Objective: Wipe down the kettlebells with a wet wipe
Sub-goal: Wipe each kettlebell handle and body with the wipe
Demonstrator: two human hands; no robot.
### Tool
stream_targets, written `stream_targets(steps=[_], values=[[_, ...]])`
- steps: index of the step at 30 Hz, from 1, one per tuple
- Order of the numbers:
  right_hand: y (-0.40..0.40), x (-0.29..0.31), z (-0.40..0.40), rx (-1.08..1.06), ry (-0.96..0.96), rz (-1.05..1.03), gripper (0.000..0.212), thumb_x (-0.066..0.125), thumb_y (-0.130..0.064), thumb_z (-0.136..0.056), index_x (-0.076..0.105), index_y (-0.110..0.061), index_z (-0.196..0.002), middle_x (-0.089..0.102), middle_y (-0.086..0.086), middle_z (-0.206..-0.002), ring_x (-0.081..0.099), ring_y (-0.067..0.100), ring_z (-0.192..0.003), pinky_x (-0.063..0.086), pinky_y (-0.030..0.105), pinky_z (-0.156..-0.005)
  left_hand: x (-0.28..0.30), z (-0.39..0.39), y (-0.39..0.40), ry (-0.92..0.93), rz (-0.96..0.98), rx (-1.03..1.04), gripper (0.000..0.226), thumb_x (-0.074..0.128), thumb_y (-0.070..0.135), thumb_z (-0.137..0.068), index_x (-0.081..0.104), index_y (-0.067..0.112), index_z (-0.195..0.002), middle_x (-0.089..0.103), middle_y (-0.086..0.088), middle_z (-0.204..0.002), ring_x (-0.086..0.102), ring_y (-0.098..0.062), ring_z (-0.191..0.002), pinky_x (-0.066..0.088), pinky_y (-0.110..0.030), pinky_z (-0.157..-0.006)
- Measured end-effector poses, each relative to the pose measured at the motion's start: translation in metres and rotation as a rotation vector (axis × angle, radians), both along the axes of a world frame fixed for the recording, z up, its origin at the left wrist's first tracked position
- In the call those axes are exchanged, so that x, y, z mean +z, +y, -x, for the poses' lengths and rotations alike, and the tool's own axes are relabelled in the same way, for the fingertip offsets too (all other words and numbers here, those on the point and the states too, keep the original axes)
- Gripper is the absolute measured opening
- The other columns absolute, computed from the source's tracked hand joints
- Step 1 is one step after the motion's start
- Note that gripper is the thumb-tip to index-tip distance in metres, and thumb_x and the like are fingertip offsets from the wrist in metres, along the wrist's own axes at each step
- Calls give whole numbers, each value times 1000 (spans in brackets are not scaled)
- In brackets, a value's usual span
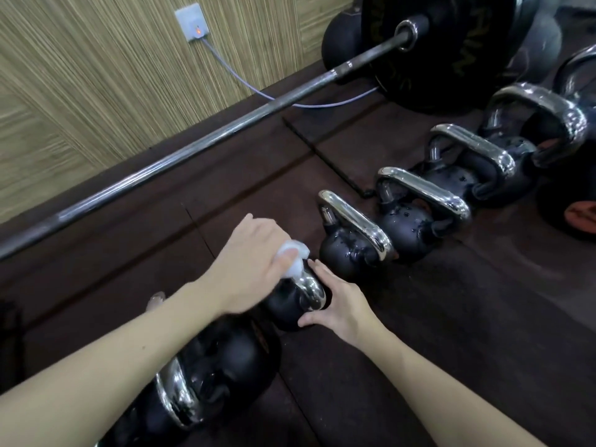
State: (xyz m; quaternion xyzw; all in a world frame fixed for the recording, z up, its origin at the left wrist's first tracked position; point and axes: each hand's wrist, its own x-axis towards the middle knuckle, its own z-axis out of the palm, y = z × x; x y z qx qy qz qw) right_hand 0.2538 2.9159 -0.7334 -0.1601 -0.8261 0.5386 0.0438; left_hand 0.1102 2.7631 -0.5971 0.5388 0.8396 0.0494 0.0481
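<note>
A row of black kettlebells with chrome handles runs diagonally over the dark floor. My left hand grips a white wet wipe and presses it on the chrome handle of a small kettlebell in the middle. My right hand holds that kettlebell's round body from the right, thumb low and fingers spread along its side. Behind it stands a wet kettlebell, then another one with droplets on it. A larger kettlebell sits under my left forearm.
A long steel barbell with big black plates lies along the wall behind the row. A grey cable runs from a wall socket to the floor. Two bigger kettlebells and a weight with an orange mark stand at the right.
</note>
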Motion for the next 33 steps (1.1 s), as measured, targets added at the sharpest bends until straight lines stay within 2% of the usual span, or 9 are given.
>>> stream_targets(steps=[3, 6, 10, 14, 18, 20, 23, 28, 33], values=[[-1, -2, -3, -34, -8, 14, 98, 88, -55, -59, 53, -32, -148, 65, -15, -139, 62, 2, -125, 52, 34, -105, -1, -43, 2, 104, 50, -184, 42, 36, 50, -106, 65, 25, -125, 60, 5, -122, 50, -19, -125, 19, -49, -128], [-3, -4, -7, -53, 22, 18, 82, 75, -54, -71, 58, -17, -143, 69, -13, -128, 68, 11, -118, 56, 44, -99, -7, -61, 1, 170, 89, -302, 41, 39, 47, -108, 66, 21, -125, 62, 2, -129, 54, -24, -127, 19, -47, -129], [-1, -6, -3, -57, 11, 7, 105, 95, -51, -51, 55, -29, -146, 68, -8, -137, 64, 6, -124, 53, 40, -105, -3, -40, -2, 124, 14, -210, 47, 30, 46, -109, 65, 20, -127, 62, 3, -124, 54, -20, -124, 18, -40, -128], [0, 0, 2, 11, -16, -74, 120, 97, -49, -51, 34, -53, -153, 45, -20, -158, 47, -2, -140, 41, 27, -117, -3, -17, -3, 38, -8, -60, 53, 18, 46, -110, 64, 26, -126, 59, 11, -123, 50, -13, -127, 17, -40, -129], [8, 8, -8, 35, -23, -67, 120, 95, -47, -61, 26, -44, -160, 33, -20, -164, 32, 0, -149, 30, 22, -121, 1, 18, 4, -143, -118, 126, 48, 23, 34, -108, 65, 14, -97, 63, -2, -102, 59, -27, -101, 45, -50, -101], [18, 10, -21, 42, -54, -87, 120, 93, -55, -63, 26, -39, -161, 45, -17, -157, 40, 3, -145, 33, 26, -121, 8, 29, 7, -269, -95, 286, 44, 26, 28, -111, 62, 8, -96, 65, -14, -102, 60, -34, -101, 43, -41, -96], [44, 12, -46, -7, -78, -211, 101, 88, -66, -61, 46, -36, -148, 57, -20, -140, 52, 0, -132, 44, 32, -114, 14, 43, 12, -331, -65, 425, 46, 29, 27, -115, 66, 10, -95, 70, -4, -96, 62, -26, -96, 41, -35, -86], [89, 15, -67, -144, 25, -337, 84, 78, -79, -61, 61, -33, -129, 49, -25, -138, 54, 1, -125, 49, 29, -106, 34, 39, 45, -378, -259, 469, 47, 31, 34, -114, 53, 19, -75, 66, -1, -86, 61, -17, -85, 47, -38, -83], [99, 12, -45, -175, 7, -142, 113, 90, -67, -55, 45, -32, -153, 48, -16, -156, 42, 1, -145, 34, 25, -120, 46, 17, 97, -371, -349, 267, 45, 28, 24, -114, 62, 13, -87, 71, -6, -105, 63, -13, -97, 48, -35, -92]])
